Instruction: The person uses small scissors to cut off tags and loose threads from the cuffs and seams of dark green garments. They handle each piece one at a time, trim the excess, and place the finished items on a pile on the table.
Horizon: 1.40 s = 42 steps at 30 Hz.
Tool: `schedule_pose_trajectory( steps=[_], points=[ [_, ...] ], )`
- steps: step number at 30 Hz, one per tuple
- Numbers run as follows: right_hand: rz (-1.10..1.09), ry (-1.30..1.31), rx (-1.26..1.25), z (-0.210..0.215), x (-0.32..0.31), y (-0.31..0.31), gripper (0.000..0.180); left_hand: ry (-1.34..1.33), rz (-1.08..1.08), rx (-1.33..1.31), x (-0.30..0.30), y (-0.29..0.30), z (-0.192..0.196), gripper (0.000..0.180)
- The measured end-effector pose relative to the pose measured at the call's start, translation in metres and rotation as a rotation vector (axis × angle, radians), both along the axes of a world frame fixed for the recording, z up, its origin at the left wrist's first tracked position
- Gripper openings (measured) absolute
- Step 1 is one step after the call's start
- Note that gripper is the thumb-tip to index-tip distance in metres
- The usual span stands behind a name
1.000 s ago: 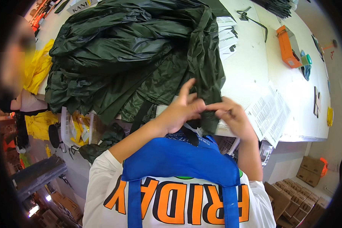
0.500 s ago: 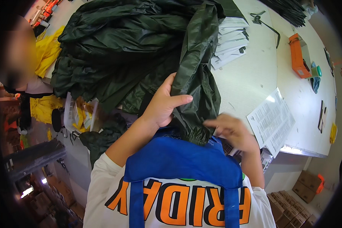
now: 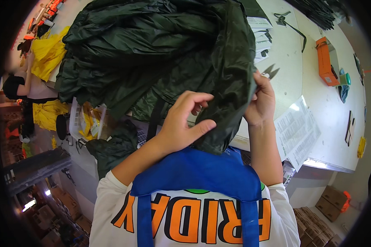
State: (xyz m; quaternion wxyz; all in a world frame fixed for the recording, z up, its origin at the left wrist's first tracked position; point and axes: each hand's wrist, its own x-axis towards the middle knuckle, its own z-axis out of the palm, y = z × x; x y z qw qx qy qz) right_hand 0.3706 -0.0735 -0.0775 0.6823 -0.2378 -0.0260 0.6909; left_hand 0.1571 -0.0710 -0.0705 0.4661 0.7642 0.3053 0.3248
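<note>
A large heap of dark green, shiny garment fabric (image 3: 152, 49) covers the far left and middle of the table, with one long fold hanging over the near edge towards me. My left hand (image 3: 183, 121) is beside this fold, thumb and fingers apart, holding nothing. On the fold's other side, my right hand (image 3: 261, 101) grips a small pair of thread snips (image 3: 272, 72). Their blades point away and to the right, apart from the fabric. The right fingers lie against the fold's edge; whether they also pinch cloth cannot be seen.
White packets (image 3: 260, 43) are stacked beside the heap. Printed sheets (image 3: 297, 127) lie at the right table edge, an orange box (image 3: 327, 61) farther off. A white basket (image 3: 76, 119) with yellow packets stands at left. Beyond it, another person (image 3: 18, 84) works near yellow fabric (image 3: 49, 53).
My right hand has moved up and away along the fold, and the snips now show. My left hand has loosened from the fabric. The fold has shifted right.
</note>
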Motion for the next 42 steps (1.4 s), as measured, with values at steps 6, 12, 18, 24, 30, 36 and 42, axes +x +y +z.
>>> schedule_pose_trajectory(
  steps=[6,12,18,24,30,36,42],
  points=[
    [-0.108,0.090,0.023,0.003,0.001,-0.001,0.034,0.026,-0.149,-0.488,0.004,-0.012,-0.014,0.081],
    [-0.118,-0.118,0.068,0.017,-0.006,-0.002,0.030,0.094,-0.486,-0.188,0.003,-0.013,-0.011,0.098],
    [-0.156,-0.626,0.179,0.024,-0.009,-0.010,0.020,0.018,-0.217,-0.289,-0.001,-0.014,-0.022,0.037],
    [-0.093,-0.833,0.289,0.019,-0.024,-0.021,0.019,0.165,-0.386,-0.259,-0.027,0.004,-0.020,0.030],
    [-0.108,-1.132,0.307,0.025,-0.033,-0.029,0.016,0.142,-0.410,-0.305,-0.040,0.005,-0.016,0.024],
    [-0.120,-1.281,0.331,0.010,-0.031,-0.031,0.013,-0.138,-0.459,-0.675,-0.054,0.026,-0.001,0.058],
    [0.049,-1.117,0.314,0.003,-0.050,-0.038,0.016,-0.345,0.126,-0.700,0.031,0.049,0.026,0.036]
  ],
)
